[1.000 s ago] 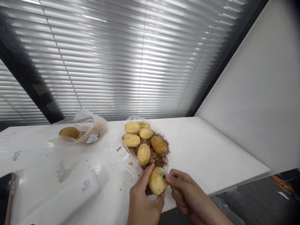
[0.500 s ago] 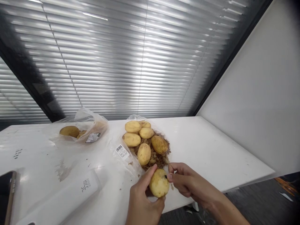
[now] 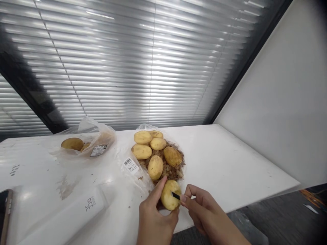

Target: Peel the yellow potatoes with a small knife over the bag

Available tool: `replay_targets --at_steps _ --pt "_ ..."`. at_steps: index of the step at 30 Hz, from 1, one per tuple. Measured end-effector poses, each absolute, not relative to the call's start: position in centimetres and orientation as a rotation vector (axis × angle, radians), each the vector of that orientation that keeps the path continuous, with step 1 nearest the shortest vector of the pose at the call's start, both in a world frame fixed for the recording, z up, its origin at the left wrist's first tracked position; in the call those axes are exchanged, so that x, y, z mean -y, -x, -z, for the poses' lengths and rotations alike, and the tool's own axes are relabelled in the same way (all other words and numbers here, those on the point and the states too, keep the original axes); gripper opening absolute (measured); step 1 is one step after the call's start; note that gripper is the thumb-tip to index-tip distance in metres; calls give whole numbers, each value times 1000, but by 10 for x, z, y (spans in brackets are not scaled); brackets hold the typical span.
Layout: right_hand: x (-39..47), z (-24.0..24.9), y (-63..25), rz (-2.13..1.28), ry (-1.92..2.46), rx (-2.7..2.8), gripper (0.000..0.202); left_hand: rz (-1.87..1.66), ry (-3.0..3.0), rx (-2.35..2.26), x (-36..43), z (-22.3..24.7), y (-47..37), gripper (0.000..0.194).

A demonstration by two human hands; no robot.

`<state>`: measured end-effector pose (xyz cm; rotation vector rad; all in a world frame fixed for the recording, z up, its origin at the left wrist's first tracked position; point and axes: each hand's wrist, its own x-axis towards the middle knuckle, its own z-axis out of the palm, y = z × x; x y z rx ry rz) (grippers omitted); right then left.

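Observation:
My left hand (image 3: 155,215) is wrapped around a partly peeled potato (image 3: 167,200), thumb and fingers on its sides. My right hand (image 3: 204,209) pinches a thin black blade-like strip (image 3: 176,195), whose tip lies against the potato's face. The rest of that tool is hidden in the fingers. Just beyond, several pale potatoes (image 3: 141,151) rest on a heap of brown peelings (image 3: 176,174) over a clear plastic bag (image 3: 143,179) with a barcode label. One browner potato (image 3: 173,157) lies at the heap's right side.
A second clear bag (image 3: 100,136) with potatoes stands at the back left of the white table (image 3: 217,170). A white power bank (image 3: 68,214) and a phone (image 3: 5,211) lie at the near left. Blinds (image 3: 127,68) rise behind; a white wall (image 3: 278,102) bounds the right.
The right hand has shifted slightly down, and more of the black strip shows across the potato's face. The potato has moved a little left and up in view, with the camera also shifting slightly.

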<state>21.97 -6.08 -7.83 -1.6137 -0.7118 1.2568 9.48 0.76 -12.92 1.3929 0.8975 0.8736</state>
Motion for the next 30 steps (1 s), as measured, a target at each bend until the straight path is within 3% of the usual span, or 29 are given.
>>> replay_targets --at_steps 15,30 --pt "69 110 -199 -1151 1505 484 64 -966 -1505 -1005 1 140 -95 59" --pt "76 96 -189 -1203 1377 294 61 -988 -1650 -1047 1 139 -96 51"
